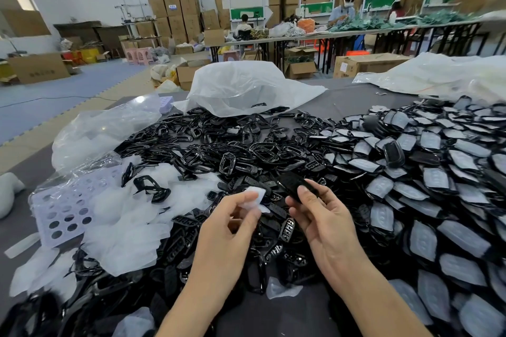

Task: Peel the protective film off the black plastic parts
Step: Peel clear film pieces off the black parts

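A black plastic part (294, 185) is held in the right grip (325, 223), pinched between the thumb and curled fingers. Its far end projects up and to the left beyond the fingertips. A whitish piece of protective film (254, 195) is pinched in the left grip (232, 223), just left of the part; whether the two touch cannot be told. Both grips are raised above a heap of bare black parts (232, 150) spread over the grey surface (342, 101). To the right, a heap of film-covered parts (438, 200) is seen, overlapping one another. To the left, loose film pieces (131, 232) are piled, partly over a lilac perforated tray (65, 213). A white plastic bag (241, 85) is slumped at the far side of the heaps.
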Available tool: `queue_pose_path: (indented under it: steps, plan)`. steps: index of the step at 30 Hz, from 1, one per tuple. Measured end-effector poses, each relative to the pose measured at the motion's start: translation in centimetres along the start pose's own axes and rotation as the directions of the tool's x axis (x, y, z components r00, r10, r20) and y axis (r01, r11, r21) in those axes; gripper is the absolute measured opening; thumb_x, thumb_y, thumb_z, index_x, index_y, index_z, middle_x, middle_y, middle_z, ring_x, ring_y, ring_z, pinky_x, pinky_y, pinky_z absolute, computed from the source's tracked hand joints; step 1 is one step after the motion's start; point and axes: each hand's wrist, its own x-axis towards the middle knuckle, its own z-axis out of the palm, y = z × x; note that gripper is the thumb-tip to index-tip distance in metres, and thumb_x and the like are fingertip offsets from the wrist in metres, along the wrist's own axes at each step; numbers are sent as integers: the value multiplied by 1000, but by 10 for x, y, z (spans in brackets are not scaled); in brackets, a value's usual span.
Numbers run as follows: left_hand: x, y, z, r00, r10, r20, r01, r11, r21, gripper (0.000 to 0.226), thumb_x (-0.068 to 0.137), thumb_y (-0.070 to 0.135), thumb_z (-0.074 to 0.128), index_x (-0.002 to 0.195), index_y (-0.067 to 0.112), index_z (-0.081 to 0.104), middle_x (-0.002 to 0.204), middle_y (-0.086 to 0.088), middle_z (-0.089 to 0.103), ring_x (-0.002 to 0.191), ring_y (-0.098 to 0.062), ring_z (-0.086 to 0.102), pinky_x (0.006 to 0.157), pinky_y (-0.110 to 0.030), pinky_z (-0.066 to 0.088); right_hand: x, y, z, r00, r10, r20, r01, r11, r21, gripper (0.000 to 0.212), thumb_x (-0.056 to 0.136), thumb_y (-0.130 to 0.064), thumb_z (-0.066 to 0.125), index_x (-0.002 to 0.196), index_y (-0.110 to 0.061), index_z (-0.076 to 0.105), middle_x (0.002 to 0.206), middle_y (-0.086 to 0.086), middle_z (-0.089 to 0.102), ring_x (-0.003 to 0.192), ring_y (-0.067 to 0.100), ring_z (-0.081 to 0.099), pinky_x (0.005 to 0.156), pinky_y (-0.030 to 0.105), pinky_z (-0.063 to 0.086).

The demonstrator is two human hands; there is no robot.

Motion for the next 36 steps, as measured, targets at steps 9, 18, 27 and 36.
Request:
queue_pose_path:
  steps: [9, 18, 27, 36]
  plan:
    - [-1, 1, 2, 994, 102, -37, -98, 989, 107, 18, 94, 32, 59, 102, 40, 74, 101, 18, 62, 96, -3, 61, 78, -7, 42, 1, 5, -5, 999, -29, -17, 27, 994, -108, 14, 91, 3, 66, 102, -4, 63, 80, 6, 75, 85, 26, 76, 70, 22, 59]
    - [-1, 4, 2, 995, -58, -76, 42, 979, -200, 18, 90, 14, 71, 86, 32, 73, 92, 6, 71, 73, -12, 69, 67, -15, 52, -11, 12, -1, 965, 170, 200, -96, 937, -336, 15, 89, -6, 73, 100, -6, 62, 89, 11, 75, 85, 26, 75, 77, 28, 60]
    - [-2, -2, 2, 993, -38, -116, 25, 993, -112, 21, 94, 20, 66, 86, 39, 64, 78, 7, 70, 78, -9, 68, 73, -27, 55, -15, 12, 2, 956, 118, 267, -4, 919, -393, 34, 77, -22, 80, 102, -3, 67, 103, 23, 73, 94, 31, 74, 81, 30, 60]
    - [0, 1, -1, 990, -92, -103, 68, 975, -213, 22, 92, 16, 68, 89, 37, 64, 82, 7, 68, 65, -9, 65, 64, -16, 51, -16, 11, 6, 951, 103, 290, 14, 927, -375, 35, 75, -31, 81, 101, -10, 71, 95, 11, 77, 89, 25, 76, 77, 25, 59]
